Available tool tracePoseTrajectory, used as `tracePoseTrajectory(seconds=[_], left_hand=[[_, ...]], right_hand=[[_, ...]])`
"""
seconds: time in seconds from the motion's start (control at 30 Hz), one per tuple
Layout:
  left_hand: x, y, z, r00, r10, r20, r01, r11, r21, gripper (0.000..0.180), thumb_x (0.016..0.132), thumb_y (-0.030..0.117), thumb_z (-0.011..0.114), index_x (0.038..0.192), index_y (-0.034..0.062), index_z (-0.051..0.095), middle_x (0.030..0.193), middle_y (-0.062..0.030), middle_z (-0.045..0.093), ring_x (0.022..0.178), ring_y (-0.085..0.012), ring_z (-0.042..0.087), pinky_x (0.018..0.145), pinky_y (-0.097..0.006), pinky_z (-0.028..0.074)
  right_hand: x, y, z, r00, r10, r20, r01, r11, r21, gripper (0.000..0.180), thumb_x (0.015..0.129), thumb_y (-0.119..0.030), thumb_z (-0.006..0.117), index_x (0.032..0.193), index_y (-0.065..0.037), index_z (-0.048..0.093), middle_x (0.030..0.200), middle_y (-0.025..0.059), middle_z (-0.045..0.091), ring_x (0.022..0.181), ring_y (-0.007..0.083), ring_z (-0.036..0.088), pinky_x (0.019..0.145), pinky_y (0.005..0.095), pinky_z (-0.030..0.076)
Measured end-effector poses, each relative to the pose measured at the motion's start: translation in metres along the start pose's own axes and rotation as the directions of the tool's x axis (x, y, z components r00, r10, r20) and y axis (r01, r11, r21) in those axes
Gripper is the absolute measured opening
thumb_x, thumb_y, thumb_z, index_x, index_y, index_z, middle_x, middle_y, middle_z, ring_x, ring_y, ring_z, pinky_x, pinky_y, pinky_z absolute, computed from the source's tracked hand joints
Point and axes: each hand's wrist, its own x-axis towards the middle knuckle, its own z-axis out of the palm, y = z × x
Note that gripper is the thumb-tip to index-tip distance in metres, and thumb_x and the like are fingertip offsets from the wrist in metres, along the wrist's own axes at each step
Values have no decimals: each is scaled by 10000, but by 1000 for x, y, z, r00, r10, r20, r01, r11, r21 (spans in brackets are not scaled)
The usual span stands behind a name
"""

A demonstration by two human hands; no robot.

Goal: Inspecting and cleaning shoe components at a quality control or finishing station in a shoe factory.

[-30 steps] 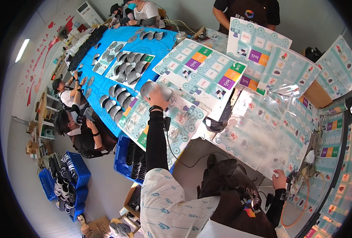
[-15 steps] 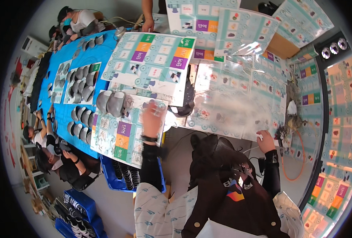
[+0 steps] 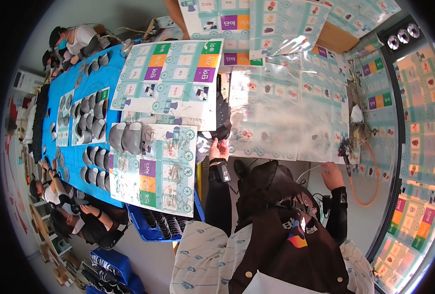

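Observation:
My left hand [image 3: 218,150] reaches up to the lower end of a stack of black curved pieces [image 3: 221,120], in the gap between two board-covered tables. Its fingertips close on the stack's bottom edge, partly hidden by it. Left of that hand lies a printed board [image 3: 171,169] with dark smudges, and two dark grey curved pieces [image 3: 132,137] sit on its far corner. My right hand [image 3: 331,175] holds nothing visible, with its fingers apart, just off the near edge of the dusty worktop [image 3: 286,122]. A thin pale cable [image 3: 308,172] runs close to its fingertips.
Beyond the smudged board stands a blue table [image 3: 60,98] with rows of grey curved pieces [image 3: 90,115]. People work around it. A blue crate [image 3: 151,228] of stacked pieces is below left. An orange hose [image 3: 374,181] hangs at the right beside a dusty hand tool [image 3: 346,157].
My left hand has moved right, from above the smudged board to the black stack. My right hand stays near the worktop edge. The whole view has shifted slightly.

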Motion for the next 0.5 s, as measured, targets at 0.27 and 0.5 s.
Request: tracePoseTrajectory(seconds=[0.27,0.5], left_hand=[[39,50,-70,929,113,-352,-67,988,140,464,872,452,800,912,71,539,820,-78,592,749,-271,614,638,-388,556],[-14,-37,-68,681,728,-75,-659,655,370,370,924,92,716,1203,173,488,1168,-181,641,920,-441,665,729,-591,573]], right_hand=[[11,28,7,998,-14,61,10,998,69,219,850,-121,656,1059,-59,685,1098,141,677,1032,356,648,869,420,544],[11,187,17,999,49,24,-49,999,9,235,866,-127,642,1090,-65,681,1134,151,675,1046,362,650,883,462,541]])
